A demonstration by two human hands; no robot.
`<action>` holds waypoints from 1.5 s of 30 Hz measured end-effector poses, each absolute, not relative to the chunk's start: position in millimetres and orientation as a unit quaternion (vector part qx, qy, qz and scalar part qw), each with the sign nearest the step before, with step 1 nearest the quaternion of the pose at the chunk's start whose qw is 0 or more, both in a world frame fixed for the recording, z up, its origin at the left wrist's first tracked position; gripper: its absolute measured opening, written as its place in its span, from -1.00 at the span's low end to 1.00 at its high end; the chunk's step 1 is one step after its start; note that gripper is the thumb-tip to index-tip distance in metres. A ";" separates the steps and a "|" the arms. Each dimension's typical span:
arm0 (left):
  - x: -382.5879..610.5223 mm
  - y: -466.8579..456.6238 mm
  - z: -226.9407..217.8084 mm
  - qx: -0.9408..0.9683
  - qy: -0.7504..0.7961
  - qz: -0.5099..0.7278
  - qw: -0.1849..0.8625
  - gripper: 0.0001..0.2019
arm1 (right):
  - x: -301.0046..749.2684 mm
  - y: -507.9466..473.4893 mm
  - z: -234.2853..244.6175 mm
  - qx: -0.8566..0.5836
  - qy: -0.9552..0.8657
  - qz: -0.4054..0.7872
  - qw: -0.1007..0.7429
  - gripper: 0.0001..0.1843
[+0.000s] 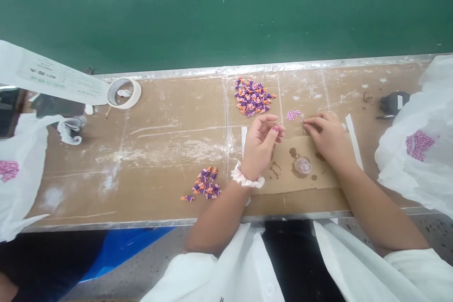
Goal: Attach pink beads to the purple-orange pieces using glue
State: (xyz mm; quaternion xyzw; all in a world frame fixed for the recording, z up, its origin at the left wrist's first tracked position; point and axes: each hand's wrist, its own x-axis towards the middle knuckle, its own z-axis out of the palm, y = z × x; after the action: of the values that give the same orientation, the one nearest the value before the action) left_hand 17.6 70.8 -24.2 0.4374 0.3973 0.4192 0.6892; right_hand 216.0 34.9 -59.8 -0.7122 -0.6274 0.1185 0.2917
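Observation:
My left hand (260,144) hovers over the bench with its fingers curled and the thumb drawn against them. Anything it pinches is too small or hidden. My right hand (328,138) is closed in a pinch just right of a small heap of pink-and-white bits (293,114). What sits between its fingertips cannot be made out. Between my forearms, a small clear round container (302,165) stands on a stained cardboard sheet (283,184). Beyond my left hand lies a large cluster of small purple-and-orange figures (253,97). A smaller group of figures (205,184) lies left of my left forearm.
White plastic bags with pink bits stand at the right (399,151) and left (26,188) ends. A tape roll (124,93) lies by a printed white sheet (53,75) at left. A dark object (393,102) is at back right. A green surface (226,14) borders the bench's far edge.

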 end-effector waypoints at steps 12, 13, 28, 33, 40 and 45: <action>33.5 43.7 -31.4 0.465 0.356 0.328 0.741 -0.76 | 207.3 7.4 -22.4 -0.581 -0.566 0.324 0.487 -0.88; 34.1 42.1 -31.6 0.456 0.340 0.322 0.757 -0.73 | 205.8 4.5 -19.5 -0.555 -0.553 0.362 0.506 -0.88; 35.3 38.7 -30.0 0.347 0.289 0.303 0.839 -0.68 | 200.3 -1.0 -15.6 -0.501 -0.596 0.368 0.508 -0.92; 35.1 38.3 -32.5 0.329 0.272 0.285 0.858 -0.68 | 198.9 -2.3 -19.0 -0.513 -0.598 0.356 0.503 -0.93; 38.3 34.4 -31.3 0.311 0.267 0.301 0.861 -0.68 | 197.0 -5.3 -16.2 -0.508 -0.606 0.347 0.504 -0.88; 40.7 32.1 -29.3 0.293 0.277 0.317 0.859 -0.65 | 193.6 -6.4 -15.6 -0.536 -0.608 0.316 0.494 -0.87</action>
State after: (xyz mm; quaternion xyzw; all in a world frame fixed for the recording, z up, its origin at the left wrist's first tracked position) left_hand 40.7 32.1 -29.3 0.2925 0.2768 0.3170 0.8586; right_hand 193.6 -6.4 -15.6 -0.5363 -0.6075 0.3158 0.4936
